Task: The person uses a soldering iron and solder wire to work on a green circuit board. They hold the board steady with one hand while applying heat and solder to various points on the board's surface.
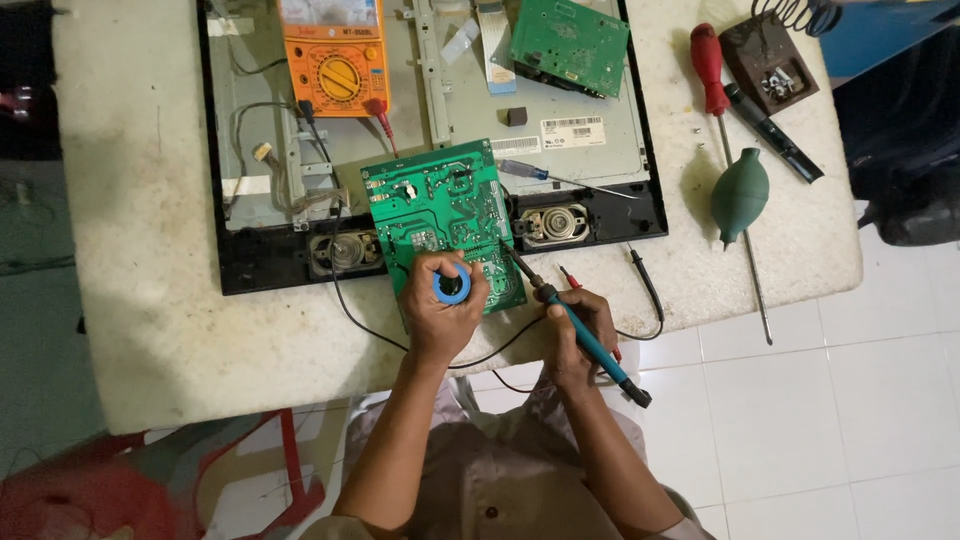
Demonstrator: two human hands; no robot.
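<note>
Soldering in hand: blue solder spool (452, 287) gripped in left hand (440, 310), iron (585, 340) clasped in right hand (575, 335), tip on green PCB (440, 205); steady wire feed likely needed next.

Landmark: the circuit board (445, 215), lying on the near edge of the opened monitor chassis (600, 140), which rests on the table (150, 250). The left hand (440, 310) sits at the board's near edge, gripping a solder spool (452, 287) over it. The right hand (578, 335) is to the near right, holding a soldering iron (580, 335) whose tip meets the board's right near corner. Behind the board on the left lies a multimeter (335, 50); behind on the right, a second board (568, 42). A small screwdriver (550, 176) lies just right of the board. Well to the right are a bulb blower (740, 195), a long screwdriver (725, 130) and an iron stand (768, 60).
</note>
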